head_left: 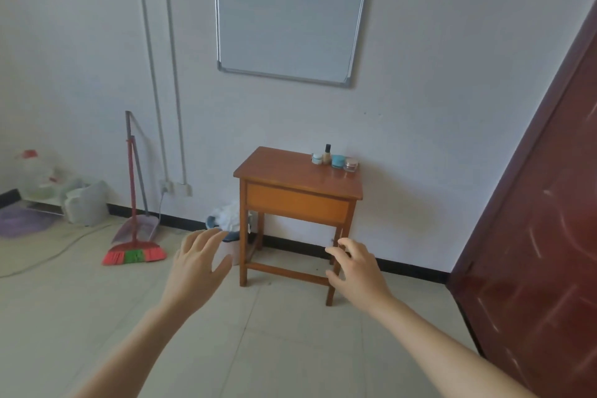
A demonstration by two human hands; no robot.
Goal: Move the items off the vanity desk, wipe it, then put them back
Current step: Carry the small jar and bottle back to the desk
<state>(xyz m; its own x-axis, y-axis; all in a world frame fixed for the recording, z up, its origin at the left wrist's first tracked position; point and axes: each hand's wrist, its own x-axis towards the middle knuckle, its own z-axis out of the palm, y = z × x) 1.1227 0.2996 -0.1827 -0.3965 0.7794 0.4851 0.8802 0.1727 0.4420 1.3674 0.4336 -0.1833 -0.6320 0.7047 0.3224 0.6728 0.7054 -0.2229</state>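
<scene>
Both the left hand and right hand are held out with fingers spread, empty, near the wooden worktop; four cosmetic containers stand at its far right corner.

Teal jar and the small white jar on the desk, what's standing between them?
In the head view, a slim bottle with a dark cap stands between the white jar and the teal jar.
</scene>
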